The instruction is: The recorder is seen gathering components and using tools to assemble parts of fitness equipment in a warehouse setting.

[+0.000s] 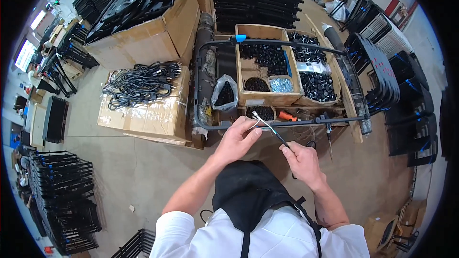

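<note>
My left hand [236, 139] pinches the white wires near one end of a cable [278, 134], where a small white connector [256, 114] sticks up past the fingers. Farther down, the cable turns black, and there my right hand [303, 161] is closed around it. Both hands are just in front of the lower bar of a black tubular frame [196, 86], which lies over the parts bench. Below the right hand, a dark looped item is partly hidden.
Beyond the frame stand a wooden box [269, 98] of black fittings and screws and a bag of black parts [224, 93]. An orange-handled tool [287, 116] lies by the lower bar. Left are coiled black cords [138, 86] on a cardboard box [162, 114]; stacked frames [62, 196] stand lower left.
</note>
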Available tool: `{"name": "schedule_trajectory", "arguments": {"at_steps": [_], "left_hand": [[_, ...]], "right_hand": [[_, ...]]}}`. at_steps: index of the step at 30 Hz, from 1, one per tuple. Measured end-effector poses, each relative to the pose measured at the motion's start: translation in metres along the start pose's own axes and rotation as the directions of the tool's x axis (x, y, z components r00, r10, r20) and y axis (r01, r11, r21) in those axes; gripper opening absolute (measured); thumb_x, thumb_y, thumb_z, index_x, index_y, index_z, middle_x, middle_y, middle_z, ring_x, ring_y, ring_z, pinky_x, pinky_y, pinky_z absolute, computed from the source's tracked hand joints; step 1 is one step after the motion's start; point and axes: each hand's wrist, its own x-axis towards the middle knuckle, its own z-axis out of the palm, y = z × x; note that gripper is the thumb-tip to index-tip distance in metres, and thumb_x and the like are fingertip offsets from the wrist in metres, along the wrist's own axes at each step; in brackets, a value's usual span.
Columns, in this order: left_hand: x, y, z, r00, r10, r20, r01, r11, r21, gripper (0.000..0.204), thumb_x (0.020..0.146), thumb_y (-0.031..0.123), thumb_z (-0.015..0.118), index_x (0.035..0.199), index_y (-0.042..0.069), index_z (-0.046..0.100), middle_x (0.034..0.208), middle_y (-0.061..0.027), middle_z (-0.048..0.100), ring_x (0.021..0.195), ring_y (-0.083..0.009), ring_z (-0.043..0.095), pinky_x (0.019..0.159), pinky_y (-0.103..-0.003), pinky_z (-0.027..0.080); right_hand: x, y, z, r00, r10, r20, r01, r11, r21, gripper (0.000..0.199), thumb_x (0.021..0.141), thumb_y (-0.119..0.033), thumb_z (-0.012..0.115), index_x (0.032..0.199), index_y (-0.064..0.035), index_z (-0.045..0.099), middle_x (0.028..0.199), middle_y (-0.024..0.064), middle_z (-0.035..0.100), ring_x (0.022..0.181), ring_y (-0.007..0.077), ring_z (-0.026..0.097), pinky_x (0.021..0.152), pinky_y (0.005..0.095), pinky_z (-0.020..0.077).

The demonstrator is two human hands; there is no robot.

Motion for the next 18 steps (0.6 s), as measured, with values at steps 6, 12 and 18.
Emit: {"name": "schedule_trajectory", "arguments": {"at_steps": [6,12,18], "left_hand": [[-0.026,-0.006,0.063,0.901,-0.422,-0.099,0.334,0.821,-0.462,0.025,0.099,0.025,0.077,0.109,0.001,0.076,0.097,0.0011,0.067,0.088,-0.0069,0.056,0.076,-0.027,0.046],[-0.052,-0.019,0.079,0.736,-0.602,-0.311,0.326,0.717,-0.616,0.023,0.102,0.026,0.072,0.103,0.003,0.073,0.094,0.0001,0.071,0.079,-0.0086,0.059,0.076,-0.028,0.048],[-0.091,-0.041,0.095,0.661,-0.659,-0.358,0.353,0.694,-0.628,0.022,0.105,0.021,0.066,0.115,0.002,0.068,0.091,-0.0014,0.07,0.08,-0.0081,0.06,0.074,-0.026,0.05]], "right_hand": [[-0.019,0.029,0.018,0.987,-0.137,0.089,0.147,0.982,-0.12,0.025,0.105,-0.027,0.057,0.096,-0.0054,0.066,0.081,0.0203,0.07,0.079,0.0426,0.071,0.069,0.0532,0.0545],[-0.031,0.054,0.053,0.97,-0.133,0.201,0.15,0.986,-0.071,0.029,0.105,-0.028,0.055,0.091,-0.0043,0.062,0.078,0.0227,0.069,0.078,0.0442,0.07,0.07,0.0551,0.0546],[-0.033,0.062,0.086,0.948,-0.133,0.289,0.154,0.987,-0.05,0.031,0.105,-0.03,0.054,0.095,-0.0035,0.066,0.08,0.0248,0.071,0.08,0.0452,0.071,0.074,0.0562,0.0553]]}}
